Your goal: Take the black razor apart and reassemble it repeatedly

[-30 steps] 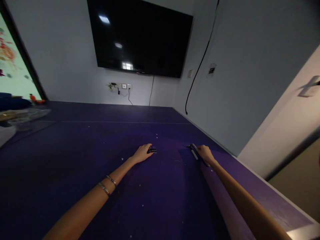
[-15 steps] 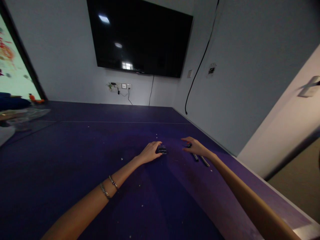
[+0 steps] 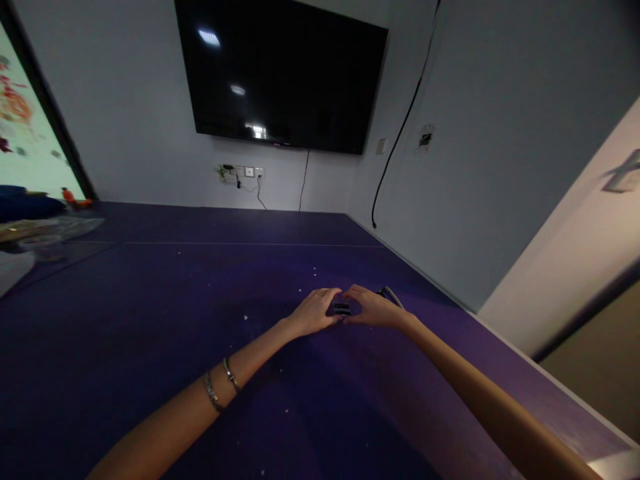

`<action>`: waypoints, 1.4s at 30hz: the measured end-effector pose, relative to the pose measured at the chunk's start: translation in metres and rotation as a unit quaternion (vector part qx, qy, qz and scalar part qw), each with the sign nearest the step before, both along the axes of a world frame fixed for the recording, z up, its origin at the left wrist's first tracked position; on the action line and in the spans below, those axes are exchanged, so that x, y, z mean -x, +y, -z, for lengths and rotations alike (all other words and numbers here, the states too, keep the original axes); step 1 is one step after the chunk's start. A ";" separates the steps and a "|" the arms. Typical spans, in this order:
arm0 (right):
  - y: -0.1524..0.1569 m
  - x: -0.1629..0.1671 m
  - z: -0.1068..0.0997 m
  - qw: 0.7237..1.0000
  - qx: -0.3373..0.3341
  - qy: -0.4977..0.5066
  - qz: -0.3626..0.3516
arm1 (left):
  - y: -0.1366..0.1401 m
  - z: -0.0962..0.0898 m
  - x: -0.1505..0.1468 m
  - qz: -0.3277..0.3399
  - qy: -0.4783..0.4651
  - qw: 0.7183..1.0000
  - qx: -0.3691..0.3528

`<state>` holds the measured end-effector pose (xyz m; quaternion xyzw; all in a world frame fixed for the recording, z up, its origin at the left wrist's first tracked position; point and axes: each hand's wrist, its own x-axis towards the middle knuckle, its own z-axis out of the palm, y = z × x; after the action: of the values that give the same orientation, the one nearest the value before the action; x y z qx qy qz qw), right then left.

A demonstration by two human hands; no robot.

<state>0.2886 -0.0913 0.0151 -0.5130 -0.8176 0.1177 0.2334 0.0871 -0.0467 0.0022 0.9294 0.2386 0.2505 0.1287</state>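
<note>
A small black block [image 3: 342, 309] with a glossy, partly clear look is framed between my two hands above the purple surface; its exact kind is too small to make out. My left hand [image 3: 314, 312] curls at its left end, thumb below and fingers above. From the right, my right hand [image 3: 374, 309] closes round the other end in a like pinch, and the fingertips of both hands nearly meet. Behind my right hand lie slim pen-like sticks [image 3: 394, 297], dark and silvery, partly hidden by it.
The wide purple tabletop [image 3: 200, 287] carries scattered white specks. Clear plastic wrapping [image 3: 75, 229] and dark blue cloth [image 3: 30, 203] lie at the far left. A black cable [image 3: 400, 130] hangs down the right wall; a large television [image 3: 285, 73] is mounted ahead.
My right hand has moved left from over the pen-like sticks to the black block. My left hand has shifted slightly right with the block.
</note>
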 end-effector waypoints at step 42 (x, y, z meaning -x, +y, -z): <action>0.005 -0.222 0.036 0.913 0.281 -0.039 0.292 | 0.044 0.041 0.049 -0.044 0.028 0.999 -0.011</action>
<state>0.5105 -0.0863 -0.0211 -0.7773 -0.5733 0.2492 0.0711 0.0382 -0.0026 -0.0392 0.9260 0.2802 0.2322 0.1010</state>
